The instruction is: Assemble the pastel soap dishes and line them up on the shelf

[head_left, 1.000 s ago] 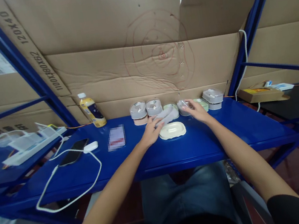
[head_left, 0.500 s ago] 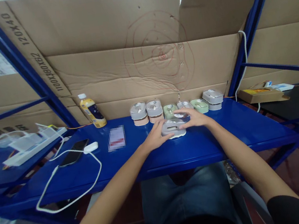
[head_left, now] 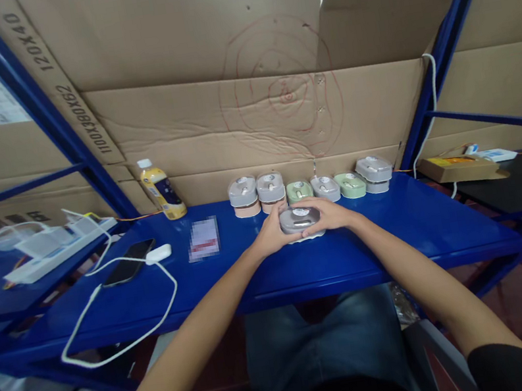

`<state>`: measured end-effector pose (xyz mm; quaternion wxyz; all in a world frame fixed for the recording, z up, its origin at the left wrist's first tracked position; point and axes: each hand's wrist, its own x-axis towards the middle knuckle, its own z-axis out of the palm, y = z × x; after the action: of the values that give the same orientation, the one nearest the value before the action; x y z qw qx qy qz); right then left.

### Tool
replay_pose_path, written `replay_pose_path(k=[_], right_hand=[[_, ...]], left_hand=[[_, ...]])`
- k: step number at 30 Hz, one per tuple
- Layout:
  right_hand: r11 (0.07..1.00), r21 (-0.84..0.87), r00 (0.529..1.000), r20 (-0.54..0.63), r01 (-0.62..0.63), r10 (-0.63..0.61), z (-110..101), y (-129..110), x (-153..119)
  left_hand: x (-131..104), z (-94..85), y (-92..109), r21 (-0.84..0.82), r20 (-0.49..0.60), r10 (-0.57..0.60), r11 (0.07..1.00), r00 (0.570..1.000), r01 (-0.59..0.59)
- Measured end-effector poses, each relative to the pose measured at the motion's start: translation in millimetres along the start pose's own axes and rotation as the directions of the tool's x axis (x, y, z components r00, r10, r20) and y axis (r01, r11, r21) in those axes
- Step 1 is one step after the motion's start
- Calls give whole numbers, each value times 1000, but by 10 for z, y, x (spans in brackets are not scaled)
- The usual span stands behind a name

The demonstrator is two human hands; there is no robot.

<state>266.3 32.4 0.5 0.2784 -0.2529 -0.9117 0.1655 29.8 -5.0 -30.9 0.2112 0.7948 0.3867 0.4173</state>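
A grey oval lidded box (head_left: 299, 218) with a clear top and a round label sits on the blue table in front of me. My left hand (head_left: 272, 232) wraps its left side, with the thumb along the front. Around the right side curls my right hand (head_left: 329, 214), its thumb also near the front edge. A pale rim shows beneath the box. Just behind it stands a row of similar boxes: a green box (head_left: 299, 190), a grey box (head_left: 325, 189) and another green box (head_left: 350, 185).
Stacked boxes (head_left: 243, 193) stand at the row's left end, and a grey stack (head_left: 374, 171) at its right. Leftward are a yellow bottle (head_left: 163, 190), a card (head_left: 203, 238), a phone (head_left: 129, 263) with a white cable and a power strip (head_left: 60, 252). Cardboard (head_left: 168, 117) walls the back.
My right hand has brought the clear-topped grey piece down and left onto the box. Both hands now clasp its sides. The view has shifted slightly.
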Motion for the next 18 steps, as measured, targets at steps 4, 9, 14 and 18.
replay_pose_path(k=[4,9,14,18], right_hand=[[1000,-9,1000,8,-6,6,4,7,15],[1000,11,1000,0,4,-4,32,20,5],[1000,11,1000,-31,-2,2,92,15,-33],[1000,-6,1000,-24,-17,17,99,-19,-43]], left_hand=[[2,-25,3,20,11,-35,999,999,34],[-9,-76,46,13,39,-38,999,999,37],[-16,-109,33,33,52,-40,999,998,39],[-15,-114,-47,4,58,-42,999,997,42]])
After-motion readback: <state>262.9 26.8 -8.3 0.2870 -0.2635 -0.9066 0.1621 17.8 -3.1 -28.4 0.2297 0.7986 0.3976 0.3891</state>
